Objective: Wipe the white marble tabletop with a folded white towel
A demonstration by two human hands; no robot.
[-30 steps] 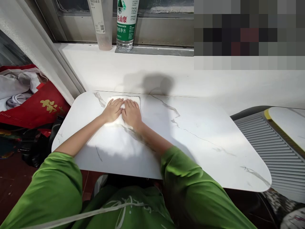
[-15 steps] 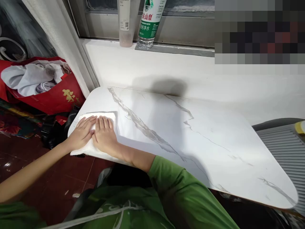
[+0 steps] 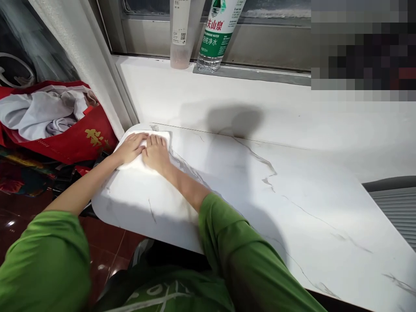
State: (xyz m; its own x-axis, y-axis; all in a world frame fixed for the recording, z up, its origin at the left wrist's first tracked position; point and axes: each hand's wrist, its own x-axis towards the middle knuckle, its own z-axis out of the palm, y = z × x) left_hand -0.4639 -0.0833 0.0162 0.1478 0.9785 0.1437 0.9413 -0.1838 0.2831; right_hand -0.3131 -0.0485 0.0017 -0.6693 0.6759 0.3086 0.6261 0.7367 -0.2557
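Note:
A white cloth (image 3: 138,164) lies flat on the white marble-patterned table (image 3: 208,190), near its far left corner. My left hand (image 3: 130,148) rests palm down on the cloth with its fingers stretched out. Beside it, my right hand (image 3: 156,152) presses flat on the cloth's right part, fingers extended forward. The thumbs of both hands come close together. Neither hand grips the cloth; its middle is hidden under them.
On the window ledge stand a translucent cup (image 3: 180,52) and a water bottle (image 3: 218,41) with a green label. A red bag (image 3: 81,136) of white clothes sits left of the table, by a pale curtain (image 3: 78,56). A grey ribbed object (image 3: 396,208) is at the right.
Both hands have slid the cloth away from the table's near edge toward the wall and slightly right. The camera view has shifted a little.

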